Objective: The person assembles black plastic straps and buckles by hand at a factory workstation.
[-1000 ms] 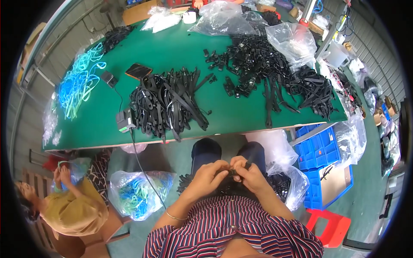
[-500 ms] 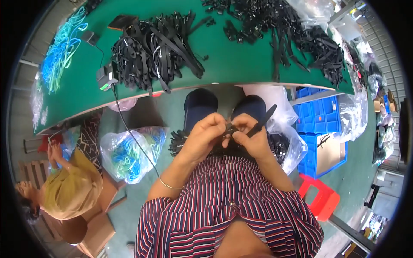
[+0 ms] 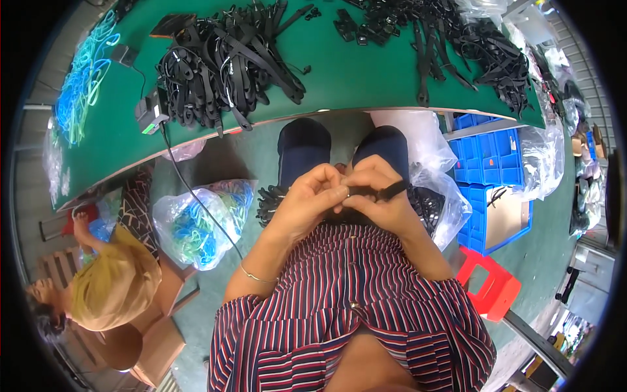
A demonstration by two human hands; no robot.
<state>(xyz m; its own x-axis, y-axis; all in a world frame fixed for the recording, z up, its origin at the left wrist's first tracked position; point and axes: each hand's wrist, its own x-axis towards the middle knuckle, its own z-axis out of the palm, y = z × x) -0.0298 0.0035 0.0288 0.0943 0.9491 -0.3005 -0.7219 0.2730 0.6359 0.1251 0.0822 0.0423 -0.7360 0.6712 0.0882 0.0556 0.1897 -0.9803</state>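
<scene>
Over my lap, my two hands meet with their fingertips almost touching. My right hand [image 3: 380,195] is closed round a short black strap [image 3: 392,190], whose dark end sticks out to the right past the fingers. My left hand [image 3: 316,195] pinches at the strap's other end, between thumb and forefinger. A small pale spot shows at those fingertips, too small to name. Beyond my knees, on the green table [image 3: 366,78], lies a thick bundle of black straps [image 3: 228,65].
More black straps and buckles [image 3: 392,19] heap at the table's far right. Blue and green cords lie in a plastic bag [image 3: 199,228] on the floor at left. Blue crates [image 3: 486,157] and a red stool [image 3: 490,284] stand right. Another person [image 3: 114,281] sits left.
My hands have drawn together. The strap's free end, which pointed up and right, now shows shorter and lower beside my right hand. The table sits slightly higher in view.
</scene>
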